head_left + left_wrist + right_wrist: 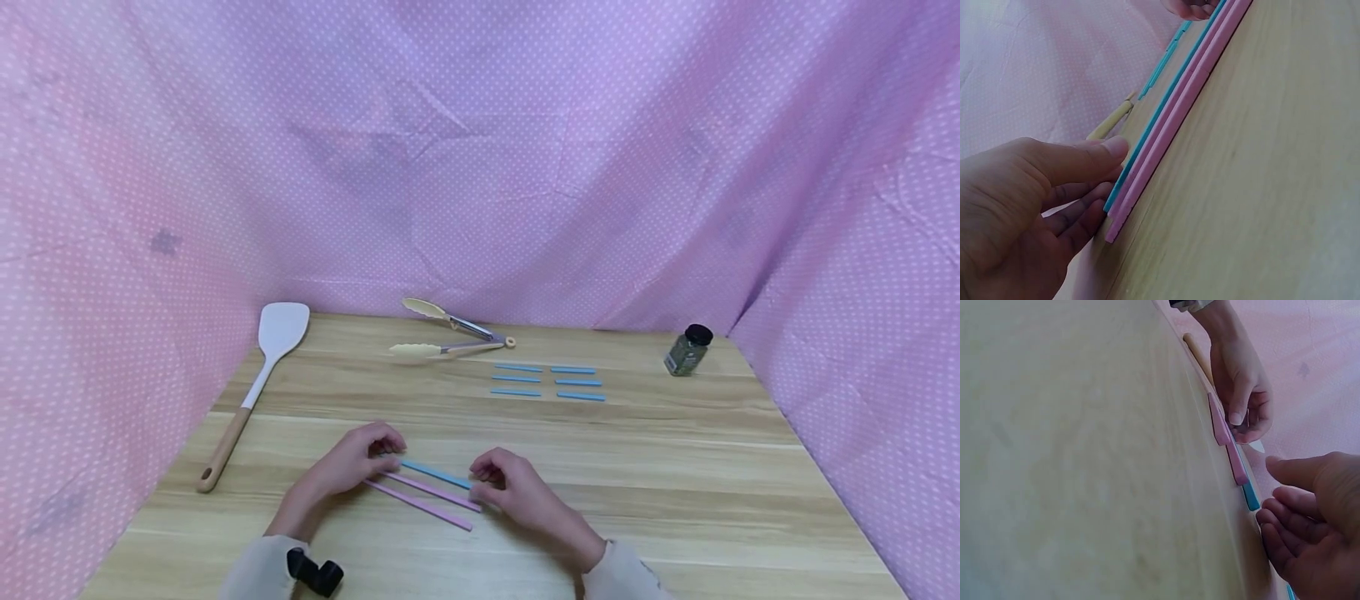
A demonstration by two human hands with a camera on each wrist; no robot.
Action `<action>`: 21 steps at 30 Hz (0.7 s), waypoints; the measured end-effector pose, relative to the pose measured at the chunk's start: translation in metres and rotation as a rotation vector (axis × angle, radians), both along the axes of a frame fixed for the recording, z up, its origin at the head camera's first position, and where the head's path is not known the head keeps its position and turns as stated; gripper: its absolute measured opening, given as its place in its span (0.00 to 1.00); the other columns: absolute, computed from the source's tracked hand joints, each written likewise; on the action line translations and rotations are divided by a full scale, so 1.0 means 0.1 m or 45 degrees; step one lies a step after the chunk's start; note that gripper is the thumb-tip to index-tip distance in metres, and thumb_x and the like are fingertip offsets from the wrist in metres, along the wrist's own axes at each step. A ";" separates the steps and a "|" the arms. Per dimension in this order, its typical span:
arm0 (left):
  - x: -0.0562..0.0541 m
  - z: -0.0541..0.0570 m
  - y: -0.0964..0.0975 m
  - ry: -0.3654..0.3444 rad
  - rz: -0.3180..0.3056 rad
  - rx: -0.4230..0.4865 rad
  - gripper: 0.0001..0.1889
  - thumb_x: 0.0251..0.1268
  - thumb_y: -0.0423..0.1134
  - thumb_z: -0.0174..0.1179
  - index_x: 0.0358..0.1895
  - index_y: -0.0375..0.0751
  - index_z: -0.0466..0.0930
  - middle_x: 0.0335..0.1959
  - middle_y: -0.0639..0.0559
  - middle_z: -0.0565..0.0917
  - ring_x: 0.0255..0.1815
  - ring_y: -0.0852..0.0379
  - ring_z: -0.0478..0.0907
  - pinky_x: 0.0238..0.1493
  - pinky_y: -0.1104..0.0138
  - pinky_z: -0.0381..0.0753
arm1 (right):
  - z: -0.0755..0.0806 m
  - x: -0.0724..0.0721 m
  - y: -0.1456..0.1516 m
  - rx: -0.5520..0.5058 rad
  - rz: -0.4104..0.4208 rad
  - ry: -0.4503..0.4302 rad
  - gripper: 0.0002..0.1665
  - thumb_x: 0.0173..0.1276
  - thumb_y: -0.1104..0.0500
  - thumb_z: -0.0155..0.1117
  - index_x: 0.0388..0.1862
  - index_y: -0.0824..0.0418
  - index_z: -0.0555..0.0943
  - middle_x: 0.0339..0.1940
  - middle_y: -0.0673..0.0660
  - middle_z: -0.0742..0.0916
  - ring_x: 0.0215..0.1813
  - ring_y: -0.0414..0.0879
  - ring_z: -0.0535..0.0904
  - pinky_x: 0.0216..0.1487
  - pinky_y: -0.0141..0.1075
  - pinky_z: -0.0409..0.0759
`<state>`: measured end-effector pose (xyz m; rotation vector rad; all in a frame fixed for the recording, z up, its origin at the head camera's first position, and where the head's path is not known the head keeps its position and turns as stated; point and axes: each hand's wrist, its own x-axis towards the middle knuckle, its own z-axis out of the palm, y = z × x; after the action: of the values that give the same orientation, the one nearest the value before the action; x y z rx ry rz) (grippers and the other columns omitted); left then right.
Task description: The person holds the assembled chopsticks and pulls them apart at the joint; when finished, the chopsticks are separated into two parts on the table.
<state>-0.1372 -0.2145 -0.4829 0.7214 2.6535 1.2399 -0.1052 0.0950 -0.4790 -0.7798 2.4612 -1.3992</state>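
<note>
Three long slim sticks lie side by side on the table before me: a blue stick farthest off, a pink stick beside it, and another pink stick nearest. My left hand is at their left ends. In the left wrist view its fingertips sit right at the blue stick's end, with the thumb apart above. My right hand is beside the right end of the blue stick. Its fingers are loosely bent and the thumb stands away from them, with nothing gripped between.
Several short blue sticks lie in two columns farther back. Behind them are spread tongs. A white turner with a wooden handle lies at left, and a black-capped jar stands at back right. Pink dotted cloth encloses the table.
</note>
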 end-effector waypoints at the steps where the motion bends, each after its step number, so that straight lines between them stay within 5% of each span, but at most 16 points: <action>1: 0.00 0.00 0.00 0.008 -0.007 -0.004 0.08 0.59 0.37 0.66 0.41 0.48 0.80 0.37 0.57 0.80 0.38 0.65 0.74 0.41 0.70 0.75 | 0.00 0.00 -0.01 0.008 0.000 -0.005 0.16 0.63 0.55 0.67 0.48 0.60 0.78 0.42 0.51 0.84 0.42 0.36 0.77 0.45 0.29 0.77; 21: -0.04 -0.03 0.04 0.129 -0.051 -0.086 0.05 0.60 0.33 0.64 0.32 0.49 0.81 0.33 0.61 0.76 0.36 0.68 0.73 0.38 0.71 0.75 | -0.02 -0.01 -0.05 0.126 0.025 0.118 0.07 0.63 0.67 0.65 0.39 0.59 0.81 0.35 0.50 0.83 0.35 0.32 0.74 0.37 0.26 0.76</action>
<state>-0.1416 -0.2103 -0.4862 0.8441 2.7317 1.1262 -0.1062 0.0897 -0.4809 -0.8626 2.5628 -1.2504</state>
